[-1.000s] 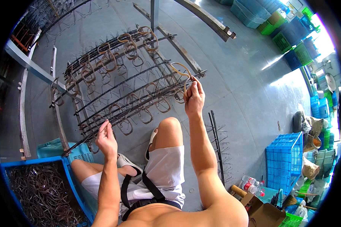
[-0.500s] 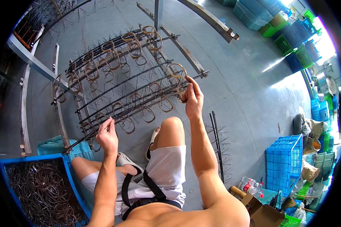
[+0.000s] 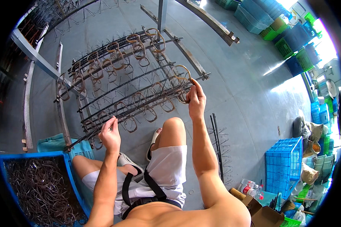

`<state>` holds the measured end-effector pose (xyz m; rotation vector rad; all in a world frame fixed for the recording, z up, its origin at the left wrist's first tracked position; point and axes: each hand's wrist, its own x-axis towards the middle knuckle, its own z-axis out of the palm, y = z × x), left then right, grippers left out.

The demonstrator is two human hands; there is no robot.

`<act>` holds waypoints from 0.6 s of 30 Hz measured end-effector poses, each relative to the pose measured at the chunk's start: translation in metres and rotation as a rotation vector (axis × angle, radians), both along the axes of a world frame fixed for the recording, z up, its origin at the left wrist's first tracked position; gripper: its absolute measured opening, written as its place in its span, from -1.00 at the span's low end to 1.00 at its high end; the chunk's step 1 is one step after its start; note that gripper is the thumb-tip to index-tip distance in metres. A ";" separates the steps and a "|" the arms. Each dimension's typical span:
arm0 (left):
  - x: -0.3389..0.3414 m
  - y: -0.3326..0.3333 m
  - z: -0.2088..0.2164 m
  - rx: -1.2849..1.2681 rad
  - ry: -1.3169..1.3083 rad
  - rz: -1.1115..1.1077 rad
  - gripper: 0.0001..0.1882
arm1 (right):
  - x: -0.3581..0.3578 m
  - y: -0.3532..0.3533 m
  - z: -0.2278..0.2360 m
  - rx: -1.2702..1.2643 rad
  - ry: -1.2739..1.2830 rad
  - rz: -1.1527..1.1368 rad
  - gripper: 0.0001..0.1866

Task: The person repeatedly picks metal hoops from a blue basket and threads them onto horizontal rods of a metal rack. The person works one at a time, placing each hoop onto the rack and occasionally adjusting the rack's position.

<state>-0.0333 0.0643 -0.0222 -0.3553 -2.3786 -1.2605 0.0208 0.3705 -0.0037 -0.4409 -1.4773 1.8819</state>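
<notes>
My right hand (image 3: 197, 101) pinches a brown eyeglass frame (image 3: 186, 69) by its edge, beside the right end of a hanging rack. The frame's lower rim overlaps the rack there. At the rack's near left side, my left hand (image 3: 110, 137) has its fingertips pressed together close to a dark rod (image 3: 94, 130); whatever they hold, if anything, is too small to make out. Several similar brown eyeglass frames (image 3: 149, 113) hang from wire prongs along the rack's rods. More loose brown frames (image 3: 39, 191) lie heaped in a blue tub (image 3: 34, 155) by my left forearm.
A steel post (image 3: 162, 17) and metal rails (image 3: 187, 56) surround the rack. A spare pronged rod (image 3: 217, 147) lies right of my right forearm. Farther right stand a blue crate (image 3: 283, 164), plastic bottles (image 3: 251, 188) and a cardboard box (image 3: 263, 215). A teal basket (image 3: 51, 143) sits behind the tub.
The view has shifted slightly, so the rack appears a little lower and farther right. My right hand still grips the eyeglass frame, and my left fingertips stay near the rod.
</notes>
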 end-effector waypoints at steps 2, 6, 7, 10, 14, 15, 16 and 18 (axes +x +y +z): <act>0.000 -0.001 -0.001 -0.004 -0.011 -0.003 -0.89 | 0.001 -0.002 0.004 -0.062 -0.003 -0.001 -0.68; -0.003 0.000 -0.007 0.056 -0.044 -0.030 -0.88 | -0.002 0.013 0.007 -0.145 0.023 0.036 -0.69; -0.002 0.000 -0.006 0.082 -0.061 -0.033 -0.87 | -0.003 0.017 0.008 -0.149 0.024 0.043 -0.71; 0.006 -0.004 -0.002 0.083 -0.142 -0.024 -0.79 | -0.010 0.015 0.013 -0.275 0.001 0.063 -0.72; 0.055 -0.056 0.017 0.072 -0.143 -0.255 -0.73 | 0.010 0.010 0.040 0.019 -0.296 -0.158 -0.71; 0.064 -0.077 0.023 0.074 -0.154 -0.216 -0.76 | 0.021 0.031 0.022 -0.010 -0.224 -0.140 -0.67; 0.074 -0.108 0.026 0.076 -0.170 -0.168 -0.78 | 0.029 0.019 0.029 0.023 -0.149 -0.214 -0.67; 0.078 -0.174 0.037 0.004 -0.157 0.159 -0.84 | 0.046 0.015 0.022 0.494 -0.159 -0.404 -0.60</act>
